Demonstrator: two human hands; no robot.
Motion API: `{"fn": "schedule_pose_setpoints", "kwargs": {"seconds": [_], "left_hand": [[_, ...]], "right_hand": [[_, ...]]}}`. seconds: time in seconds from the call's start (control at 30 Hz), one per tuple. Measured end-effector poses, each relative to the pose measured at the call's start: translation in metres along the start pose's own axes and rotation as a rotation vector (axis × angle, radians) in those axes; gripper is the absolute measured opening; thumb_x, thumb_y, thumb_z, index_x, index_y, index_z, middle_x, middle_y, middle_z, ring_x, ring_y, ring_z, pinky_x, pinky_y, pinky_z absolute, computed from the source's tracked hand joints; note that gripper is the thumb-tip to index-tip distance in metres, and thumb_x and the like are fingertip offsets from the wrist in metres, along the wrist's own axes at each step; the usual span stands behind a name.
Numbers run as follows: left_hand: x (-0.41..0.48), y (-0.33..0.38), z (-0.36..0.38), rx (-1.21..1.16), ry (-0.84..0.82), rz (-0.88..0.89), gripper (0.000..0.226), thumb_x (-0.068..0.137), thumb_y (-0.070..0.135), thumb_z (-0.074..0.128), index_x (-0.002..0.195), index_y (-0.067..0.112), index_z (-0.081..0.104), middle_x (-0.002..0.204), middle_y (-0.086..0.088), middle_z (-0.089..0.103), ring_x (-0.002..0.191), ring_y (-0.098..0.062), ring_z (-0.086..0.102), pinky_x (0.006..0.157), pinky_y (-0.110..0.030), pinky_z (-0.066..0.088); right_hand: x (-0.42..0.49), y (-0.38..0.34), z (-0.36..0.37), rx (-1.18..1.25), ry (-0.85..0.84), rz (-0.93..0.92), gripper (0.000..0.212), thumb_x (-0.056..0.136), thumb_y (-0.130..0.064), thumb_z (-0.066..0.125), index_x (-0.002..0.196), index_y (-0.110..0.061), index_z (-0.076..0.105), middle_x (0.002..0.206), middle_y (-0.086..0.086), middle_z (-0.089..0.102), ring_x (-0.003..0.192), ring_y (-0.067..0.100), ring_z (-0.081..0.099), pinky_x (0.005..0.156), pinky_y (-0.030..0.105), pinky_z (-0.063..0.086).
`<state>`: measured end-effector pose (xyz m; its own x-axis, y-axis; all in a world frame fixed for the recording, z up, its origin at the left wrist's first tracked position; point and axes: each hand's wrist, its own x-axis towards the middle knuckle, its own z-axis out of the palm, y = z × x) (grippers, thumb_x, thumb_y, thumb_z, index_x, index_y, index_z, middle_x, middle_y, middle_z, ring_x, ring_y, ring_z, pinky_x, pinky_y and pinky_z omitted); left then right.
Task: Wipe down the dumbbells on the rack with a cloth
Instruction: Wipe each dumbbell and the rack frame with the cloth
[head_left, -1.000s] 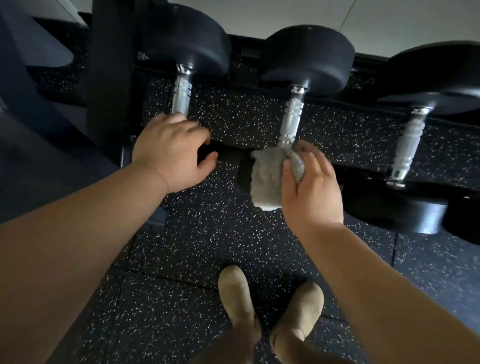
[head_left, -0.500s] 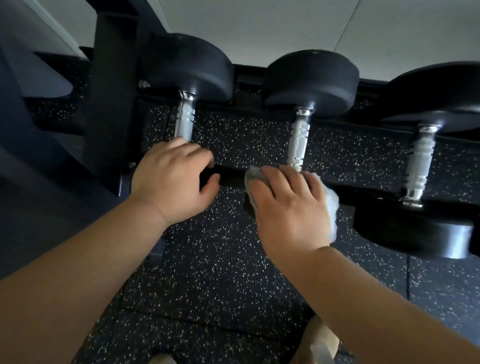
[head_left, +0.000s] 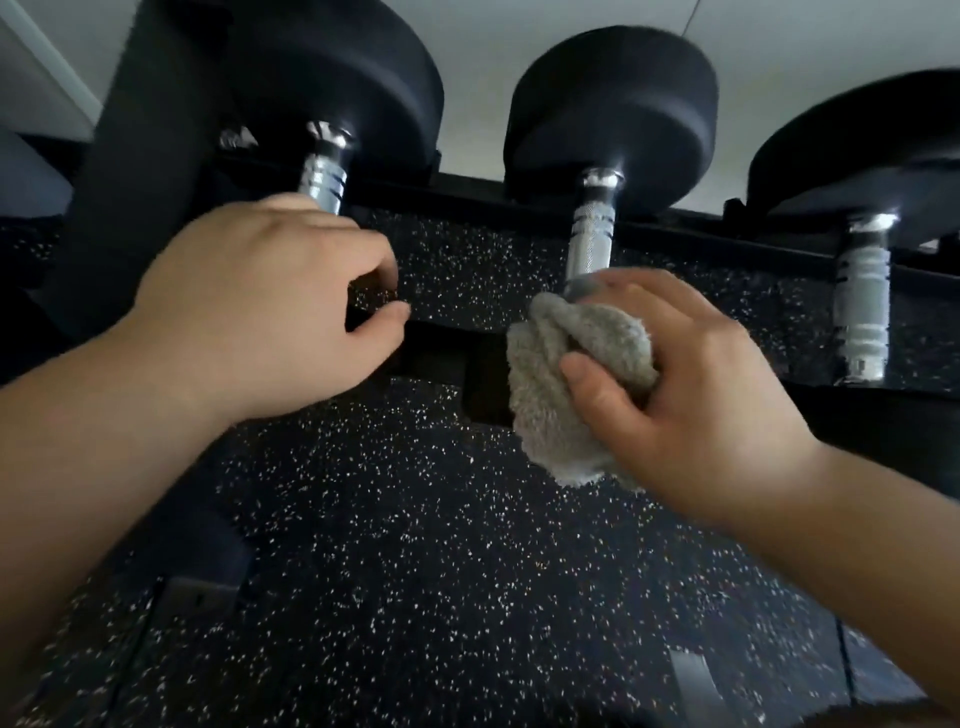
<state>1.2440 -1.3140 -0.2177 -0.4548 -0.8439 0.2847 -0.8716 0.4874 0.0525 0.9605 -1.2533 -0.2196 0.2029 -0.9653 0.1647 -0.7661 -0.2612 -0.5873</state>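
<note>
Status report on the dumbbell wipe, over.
Right grip holds grey cloth at middle dumbbell handle. Left grip over left dumbbell, hold hidden. Nothing in the way.

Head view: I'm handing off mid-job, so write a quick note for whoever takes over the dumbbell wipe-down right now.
Left hand: curled over the near end of the left dumbbell, apparently steadying it.
Right hand: grips the bunched grey cloth at the near end of the middle dumbbell handle.
Right dumbbell: on the rack, no hand on it.
Done: cannot tell which surfaces are already clean.
Left: probably finish the middle dumbbell, then the right dumbbell.
</note>
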Motion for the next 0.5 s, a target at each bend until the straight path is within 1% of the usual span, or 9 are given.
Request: {"fn": "schedule_pose_setpoints", "kwargs": {"seconds": [0.03,0.1,0.13,0.2,0.23,0.3,0.37,0.43,0.5], "left_hand": [[0.001,-0.001,0.002,0.003,0.003,0.005,0.036,0.088,0.057,0.048,0.1,0.033,0.072,0.087,0.011,0.066,0.1,-0.024,0.062,0.072,-0.036,0.047],[0.003,-0.002,0.002,0.01,-0.009,-0.006,0.038,0.087,0.06,0.047,0.101,0.035,0.071,0.086,0.013,0.059,0.101,-0.024,0.061,0.072,-0.035,0.043],[0.003,-0.001,0.002,0.011,-0.021,-0.017,0.038,0.087,0.06,0.047,0.101,0.035,0.071,0.086,0.014,0.056,0.101,-0.024,0.061,0.073,-0.036,0.044],[0.004,0.001,-0.002,0.018,-0.035,-0.026,0.036,0.089,0.058,0.049,0.101,0.034,0.073,0.086,0.012,0.055,0.101,-0.026,0.061,0.075,-0.038,0.047],[0.005,0.002,-0.003,0.025,-0.044,-0.019,0.035,0.089,0.057,0.05,0.101,0.033,0.073,0.086,0.01,0.059,0.101,-0.027,0.062,0.075,-0.038,0.048],[0.006,0.004,-0.004,0.038,-0.062,-0.015,0.035,0.09,0.056,0.052,0.1,0.031,0.074,0.088,0.006,0.064,0.101,-0.029,0.062,0.074,-0.038,0.049],[0.004,0.003,-0.004,0.043,-0.066,-0.021,0.038,0.088,0.058,0.047,0.099,0.032,0.073,0.09,0.005,0.067,0.101,-0.029,0.062,0.074,-0.038,0.049],[0.004,0.001,-0.002,0.046,-0.047,-0.018,0.042,0.087,0.061,0.042,0.098,0.034,0.072,0.092,0.006,0.067,0.104,-0.027,0.062,0.074,-0.038,0.048],[0.002,-0.001,-0.001,0.041,-0.039,-0.013,0.035,0.091,0.059,0.048,0.098,0.035,0.072,0.094,0.008,0.068,0.106,-0.025,0.061,0.074,-0.037,0.045]], "right_hand": [[0.007,-0.005,0.004,-0.037,0.005,-0.039,0.039,0.091,-0.051,0.056,0.122,-0.03,0.068,0.129,-0.018,0.062,0.108,0.004,0.063,0.089,0.029,0.057],[0.016,-0.018,0.01,-0.147,-0.009,-0.103,0.034,0.09,-0.048,0.053,0.115,-0.032,0.069,0.116,-0.017,0.067,0.094,0.012,0.067,0.076,0.036,0.059],[0.02,-0.026,0.012,-0.227,-0.027,-0.119,0.032,0.09,-0.049,0.05,0.11,-0.032,0.068,0.106,-0.014,0.067,0.084,0.015,0.065,0.069,0.037,0.058],[0.026,-0.041,0.018,-0.42,-0.015,-0.177,0.027,0.091,-0.048,0.05,0.095,-0.024,0.061,0.09,-0.01,0.06,0.067,0.018,0.053,0.057,0.034,0.054],[0.031,-0.049,0.023,-0.521,-0.029,-0.198,0.026,0.093,-0.046,0.05,0.091,-0.021,0.054,0.087,-0.007,0.055,0.066,0.018,0.046,0.055,0.032,0.049],[0.038,-0.061,0.033,-0.622,-0.151,-0.149,0.024,0.099,-0.047,0.044,0.093,-0.024,0.041,0.09,-0.004,0.046,0.072,0.021,0.043,0.056,0.033,0.037],[0.038,-0.06,0.035,-0.609,-0.195,-0.119,0.026,0.099,-0.051,0.04,0.094,-0.026,0.041,0.091,-0.006,0.046,0.076,0.021,0.048,0.056,0.034,0.036],[0.028,-0.049,0.017,-0.516,-0.191,-0.078,0.031,0.097,-0.058,0.043,0.091,-0.027,0.044,0.086,-0.01,0.049,0.073,0.018,0.055,0.058,0.033,0.045],[0.014,-0.033,-0.006,-0.392,-0.161,-0.015,0.039,0.095,-0.066,0.043,0.087,-0.029,0.047,0.079,-0.01,0.053,0.067,0.015,0.056,0.055,0.031,0.044]]}}
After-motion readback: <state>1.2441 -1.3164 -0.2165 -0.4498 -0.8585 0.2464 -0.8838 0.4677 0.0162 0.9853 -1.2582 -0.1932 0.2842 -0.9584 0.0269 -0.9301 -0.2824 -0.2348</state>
